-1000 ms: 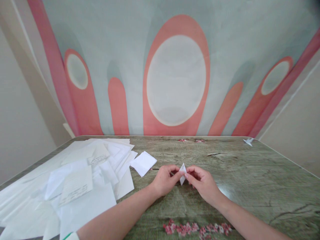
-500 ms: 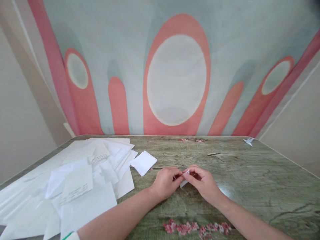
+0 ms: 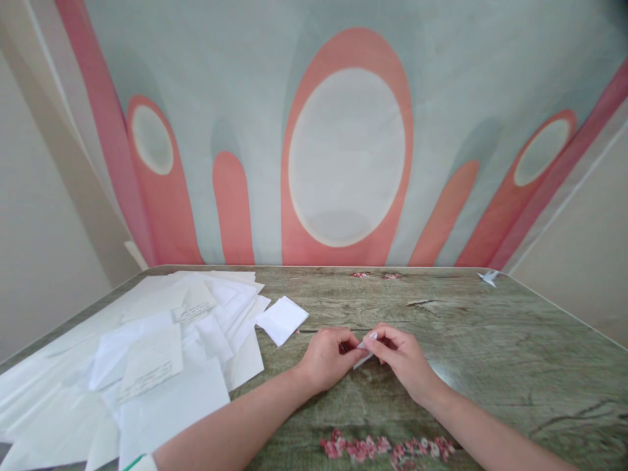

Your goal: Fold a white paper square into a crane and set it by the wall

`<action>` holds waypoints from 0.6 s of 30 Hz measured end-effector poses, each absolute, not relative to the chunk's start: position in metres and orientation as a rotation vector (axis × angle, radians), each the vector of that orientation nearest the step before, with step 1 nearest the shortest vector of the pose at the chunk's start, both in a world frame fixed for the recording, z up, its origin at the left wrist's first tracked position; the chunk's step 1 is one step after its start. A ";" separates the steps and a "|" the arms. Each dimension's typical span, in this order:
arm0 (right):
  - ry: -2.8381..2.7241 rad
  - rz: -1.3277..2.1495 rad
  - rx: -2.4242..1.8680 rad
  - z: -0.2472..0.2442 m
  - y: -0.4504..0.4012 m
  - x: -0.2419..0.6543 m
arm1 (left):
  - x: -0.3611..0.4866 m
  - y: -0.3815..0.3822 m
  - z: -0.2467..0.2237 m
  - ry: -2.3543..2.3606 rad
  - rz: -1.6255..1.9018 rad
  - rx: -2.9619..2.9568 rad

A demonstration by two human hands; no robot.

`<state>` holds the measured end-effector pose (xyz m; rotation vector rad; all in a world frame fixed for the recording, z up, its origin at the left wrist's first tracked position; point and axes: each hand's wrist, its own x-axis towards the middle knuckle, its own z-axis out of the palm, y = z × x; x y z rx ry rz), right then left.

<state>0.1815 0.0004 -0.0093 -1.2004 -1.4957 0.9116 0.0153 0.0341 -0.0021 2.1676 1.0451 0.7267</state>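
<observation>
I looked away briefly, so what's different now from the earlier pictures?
The small folded paper, upright a second ago, now slants, its top tipped to the right. The left hand and right hand both still pinch it; nothing was let go. The paper pile, white paper square and pointed white paper shape stayed put.

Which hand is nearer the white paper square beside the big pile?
Left. The left hand is just right of the paper square and nearer the camera; the right hand is farther right, beyond the left hand.
</observation>
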 end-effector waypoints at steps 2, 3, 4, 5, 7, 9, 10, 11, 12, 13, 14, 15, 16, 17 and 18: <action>-1.477 0.943 -1.196 -0.009 0.001 0.182 | 0.016 0.034 -0.003 1.048 0.735 2.148; -1.475 0.959 -1.196 -0.009 0.001 0.182 | 0.016 0.034 -0.003 1.046 0.741 2.140; -1.475 0.973 -1.196 -0.009 0.001 0.182 | 0.015 0.034 -0.003 1.043 0.748 2.134; -1.483 0.982 -1.196 -0.009 0.002 0.182 | 0.015 0.034 -0.003 1.036 0.754 2.130; -1.524 0.983 -1.190 -0.009 0.002 0.182 | 0.015 0.034 -0.003 1.016 0.759 2.120; -1.568 0.958 -1.186 -0.010 0.003 0.182 | 0.014 0.035 -0.003 0.998 0.760 2.113; -1.582 0.945 -1.189 -0.010 0.003 0.182 | 0.014 0.035 -0.003 0.994 0.758 2.112; -1.588 0.934 -1.195 -0.010 0.003 0.182 | 0.014 0.035 -0.003 0.993 0.753 2.113; -1.588 0.928 -1.203 -0.010 0.002 0.182 | 0.014 0.035 -0.003 0.994 0.747 2.114; -1.586 0.927 -1.206 -0.010 0.002 0.182 | 0.014 0.035 -0.002 0.996 0.738 2.117; -1.583 0.930 -1.206 -0.010 0.002 0.182 | 0.014 0.035 -0.002 0.997 0.729 2.121; -1.577 0.937 -1.201 -0.010 0.002 0.182 | 0.014 0.035 -0.001 0.998 0.722 2.125; -1.567 0.952 -1.196 -0.010 0.002 0.182 | 0.014 0.034 -0.001 0.997 0.716 2.129; -1.551 0.972 -1.193 -0.010 0.002 0.183 | 0.014 0.034 0.000 0.995 0.713 2.132; -1.533 0.995 -1.193 -0.011 0.002 0.183 | 0.014 0.034 0.001 0.993 0.713 2.133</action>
